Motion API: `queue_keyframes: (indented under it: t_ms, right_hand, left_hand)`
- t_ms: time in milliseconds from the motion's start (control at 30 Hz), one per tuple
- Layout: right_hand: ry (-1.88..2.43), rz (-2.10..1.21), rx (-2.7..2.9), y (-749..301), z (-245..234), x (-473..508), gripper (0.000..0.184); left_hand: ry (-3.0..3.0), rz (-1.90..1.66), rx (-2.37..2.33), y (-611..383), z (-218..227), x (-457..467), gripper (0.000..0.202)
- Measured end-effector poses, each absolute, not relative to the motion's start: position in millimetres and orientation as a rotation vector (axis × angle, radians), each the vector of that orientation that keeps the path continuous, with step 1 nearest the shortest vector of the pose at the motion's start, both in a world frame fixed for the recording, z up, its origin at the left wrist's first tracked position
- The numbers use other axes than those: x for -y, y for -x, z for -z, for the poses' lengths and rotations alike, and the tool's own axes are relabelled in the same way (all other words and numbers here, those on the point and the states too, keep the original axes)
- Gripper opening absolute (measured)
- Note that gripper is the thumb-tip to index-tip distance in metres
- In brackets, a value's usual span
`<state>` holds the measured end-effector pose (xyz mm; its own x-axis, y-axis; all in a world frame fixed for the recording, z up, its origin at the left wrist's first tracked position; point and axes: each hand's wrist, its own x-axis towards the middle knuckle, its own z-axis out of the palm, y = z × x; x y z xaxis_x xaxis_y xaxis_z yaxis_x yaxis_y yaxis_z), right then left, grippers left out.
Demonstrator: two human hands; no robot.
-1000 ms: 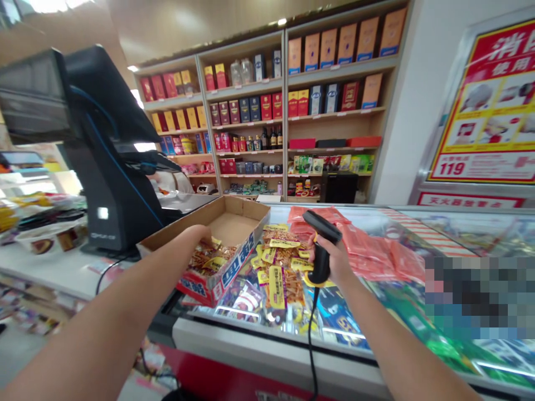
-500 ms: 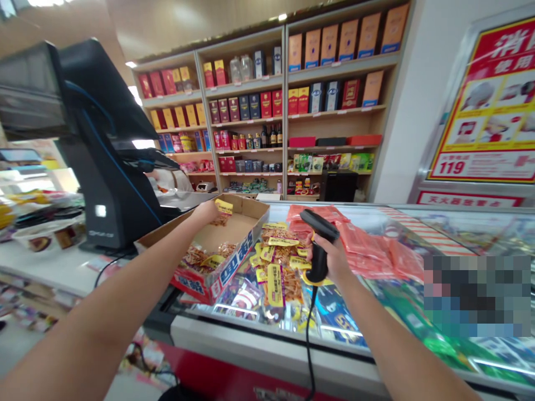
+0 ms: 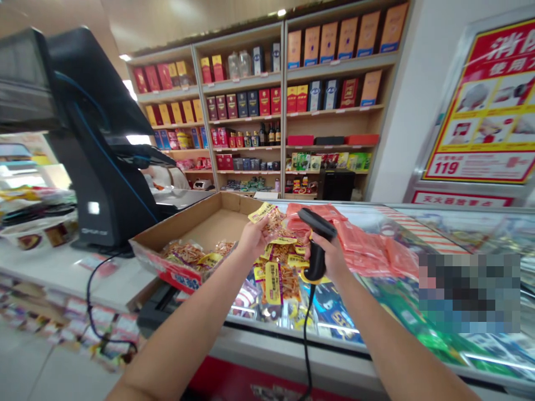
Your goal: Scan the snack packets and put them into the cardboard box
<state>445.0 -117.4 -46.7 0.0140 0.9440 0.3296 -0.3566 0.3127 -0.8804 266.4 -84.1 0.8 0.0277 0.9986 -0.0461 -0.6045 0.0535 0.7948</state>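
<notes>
two hands: apart, both held over the glass-topped freezer [image 3: 292,348].
left hand [image 3: 254,240]: my fingers pinch a yellow-edged snack packet [image 3: 271,220], at 12 o'clock.
right hand [image 3: 330,260]: clamped round a black corded barcode scanner [image 3: 317,223].
cardboard box [image 3: 196,214]: at 10 o'clock, other packets [image 3: 184,253] inside.
handling: an edge pinch seems best, leaving the packet's face uncovered.
hidden: the packet's back; a pixelated patch [image 3: 468,292] at 3 o'clock.

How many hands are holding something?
2: the left hand holds a snack packet, and the right hand holds a scanner.
</notes>
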Motion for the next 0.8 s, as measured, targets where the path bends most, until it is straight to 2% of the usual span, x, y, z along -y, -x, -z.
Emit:
queue_keyframes:
  t_ms: [100,233,333,533,800]
  right_hand:
    - [0.696,-1.152,1.108,-445.7,46.8,117.4,0.026]
    - [0.689,-1.226,1.145,-445.4,45.0,121.0,0.026]
    - [0.702,-1.350,1.278,-443.1,43.2,127.4,0.025]
    - [0.795,-1.458,1.525,-438.5,43.5,135.0,0.027]
    - [0.863,-1.453,1.522,-437.6,43.6,132.5,0.031]
  left_hand:
    - [-0.540,-1.435,-0.658,-276.0,18.4,63.3,0.006]
    - [-0.469,-1.311,-0.423,-268.0,38.5,46.0,0.022]
    - [-0.507,-1.233,-0.234,-256.7,50.2,45.0,0.027]
    - [-0.491,-1.260,-0.191,-255.1,60.7,43.9,0.028]
    - [-0.482,-1.324,-0.189,-256.4,67.7,35.4,0.028]
